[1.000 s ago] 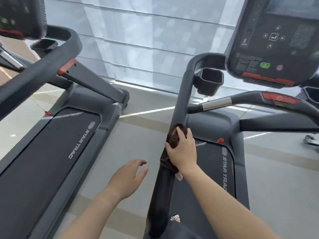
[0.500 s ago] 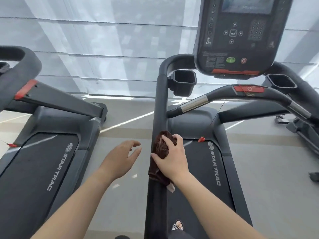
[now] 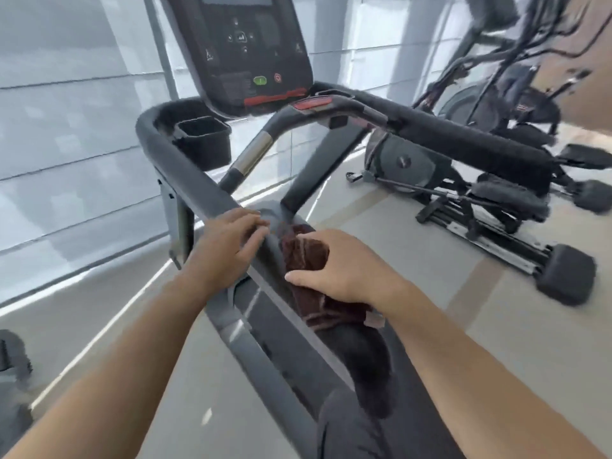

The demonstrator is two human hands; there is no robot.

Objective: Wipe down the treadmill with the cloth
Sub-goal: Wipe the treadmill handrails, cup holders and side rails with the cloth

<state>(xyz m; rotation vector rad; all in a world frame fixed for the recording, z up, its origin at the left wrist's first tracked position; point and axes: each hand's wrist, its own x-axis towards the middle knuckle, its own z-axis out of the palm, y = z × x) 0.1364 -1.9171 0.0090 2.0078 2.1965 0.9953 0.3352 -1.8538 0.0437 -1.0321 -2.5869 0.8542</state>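
A dark brown cloth (image 3: 306, 256) lies folded over the black left handrail (image 3: 185, 167) of the treadmill, near the middle of the view. My right hand (image 3: 344, 266) presses on the cloth and grips it against the rail. My left hand (image 3: 228, 246) rests on the same rail just left of the cloth, fingers curled over the top. The treadmill's console (image 3: 245, 51) with a green and a red button stands above, and a black cup holder (image 3: 203, 140) hangs beside the rail's bend. The frame is blurred by motion.
An elliptical trainer (image 3: 496, 180) stands on the floor to the right, its foot (image 3: 563, 279) near the treadmill. A window wall (image 3: 66, 127) runs behind and to the left. The curved front handlebar (image 3: 331, 107) with a red tab crosses below the console.
The view has swung to the right, bringing the elliptical into sight. My left hand, which hovered open beside the rail, now rests on it. My right hand still holds the cloth on the rail.
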